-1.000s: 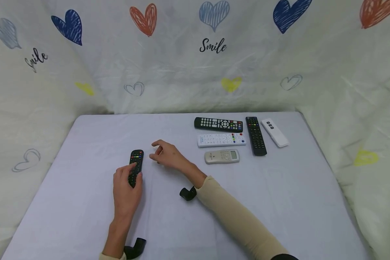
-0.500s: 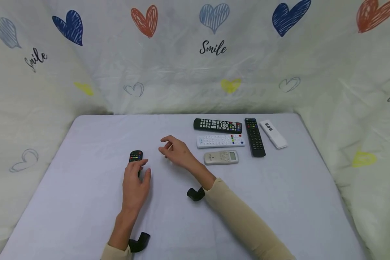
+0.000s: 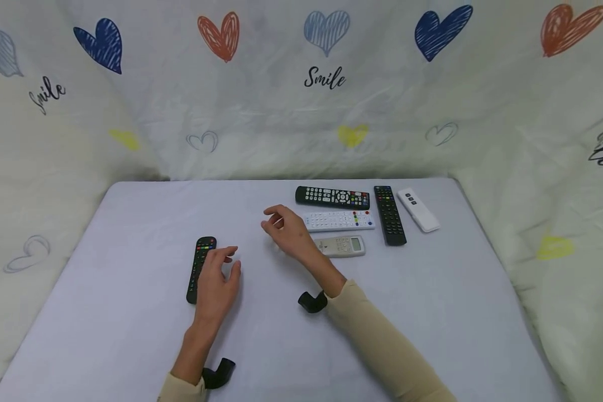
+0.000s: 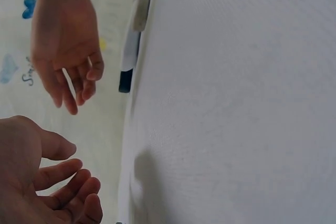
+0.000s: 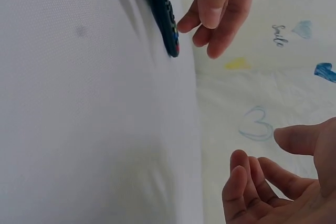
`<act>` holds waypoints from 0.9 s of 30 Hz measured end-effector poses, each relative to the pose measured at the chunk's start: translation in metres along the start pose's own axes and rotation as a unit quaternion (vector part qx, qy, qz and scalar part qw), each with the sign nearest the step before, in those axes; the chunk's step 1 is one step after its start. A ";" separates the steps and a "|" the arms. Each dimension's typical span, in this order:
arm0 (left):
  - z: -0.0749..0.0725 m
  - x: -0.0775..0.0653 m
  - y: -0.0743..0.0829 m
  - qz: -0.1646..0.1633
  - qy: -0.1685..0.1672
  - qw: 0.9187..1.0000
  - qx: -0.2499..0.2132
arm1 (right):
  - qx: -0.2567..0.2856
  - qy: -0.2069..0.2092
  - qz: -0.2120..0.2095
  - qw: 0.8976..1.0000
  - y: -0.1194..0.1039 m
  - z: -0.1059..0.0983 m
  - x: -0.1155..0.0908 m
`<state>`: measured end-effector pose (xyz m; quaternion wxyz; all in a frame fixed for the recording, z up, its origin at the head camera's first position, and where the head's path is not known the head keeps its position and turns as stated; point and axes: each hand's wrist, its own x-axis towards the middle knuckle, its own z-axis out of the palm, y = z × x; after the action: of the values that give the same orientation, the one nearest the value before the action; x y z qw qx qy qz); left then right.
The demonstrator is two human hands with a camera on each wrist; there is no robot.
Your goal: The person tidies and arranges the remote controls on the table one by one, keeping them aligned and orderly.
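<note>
A black remote control (image 3: 195,279) lies on the white-covered table at left, partly hidden by my left hand (image 3: 216,290). That hand is just right of the remote, its fingers loosely bent with nothing between them; in the left wrist view the left hand (image 4: 47,182) has a gap between thumb and fingers. My right hand (image 3: 291,234) hovers left of a white remote control (image 3: 339,221) and a small beige remote control with a display (image 3: 343,247), covering their left ends. Its fingers are relaxed and hold nothing, as the right wrist view of the right hand (image 5: 283,187) confirms.
Along the back right lie another black remote control (image 3: 333,197), a long black remote control (image 3: 390,216) set lengthwise, and a slim white remote control (image 3: 419,210). Curtains printed with hearts (image 3: 326,30) surround the table (image 3: 382,335) at the back and sides.
My left hand has come off the left black remote control and shifted right. My right hand has moved right, towards the group of remote controls. The remote controls stay on the table.
</note>
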<state>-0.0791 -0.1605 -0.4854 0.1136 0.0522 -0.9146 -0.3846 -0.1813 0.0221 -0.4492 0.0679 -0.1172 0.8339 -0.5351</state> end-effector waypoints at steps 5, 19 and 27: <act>0.002 0.001 0.001 -0.008 -0.011 1.000 -0.007 | 0.013 0.031 0.008 0.999 0.002 -0.008 -0.003; 0.016 0.007 0.009 -0.022 -0.057 0.998 -0.018 | 0.004 0.068 0.031 0.997 0.013 -0.035 -0.005; 0.023 0.014 0.016 -0.025 -0.077 0.996 -0.033 | 0.005 0.088 0.045 0.995 0.018 -0.048 -0.005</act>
<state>-0.0988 -0.1366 -0.4870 0.0346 0.0411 -0.9058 -0.4202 -0.1899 0.0725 -0.4454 0.0194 -0.0316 0.8384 -0.5438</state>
